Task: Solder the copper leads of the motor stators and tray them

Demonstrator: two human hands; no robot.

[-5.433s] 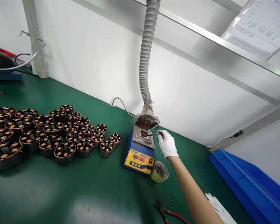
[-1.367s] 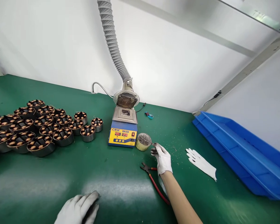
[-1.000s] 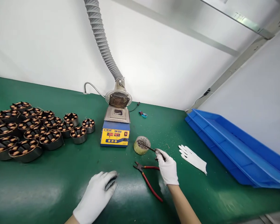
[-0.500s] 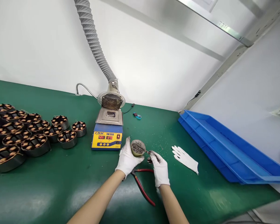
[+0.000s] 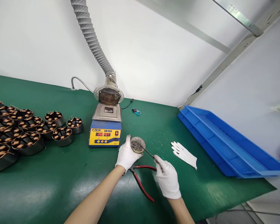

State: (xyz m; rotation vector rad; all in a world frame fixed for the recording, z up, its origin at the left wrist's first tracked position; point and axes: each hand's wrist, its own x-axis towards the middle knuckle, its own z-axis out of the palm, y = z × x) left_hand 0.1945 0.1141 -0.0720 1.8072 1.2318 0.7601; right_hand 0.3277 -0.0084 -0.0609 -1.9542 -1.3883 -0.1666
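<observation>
"Where's the cup on your feed?"

"I see it in the left hand, gloved fingers wrapped round its side — just right of the blue-and-yellow unit. I can't tell whether it's off the table."

"And the right hand?"

"I've got it closed on a thin dark tool, the far end over the cup's mouth. Red-handled pliers lie between the forearms — a loose glove further right."

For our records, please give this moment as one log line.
left hand: holding cup; right hand: holding thin tool, extending into cup; cup: grey bits inside; pliers: on bench
</observation>
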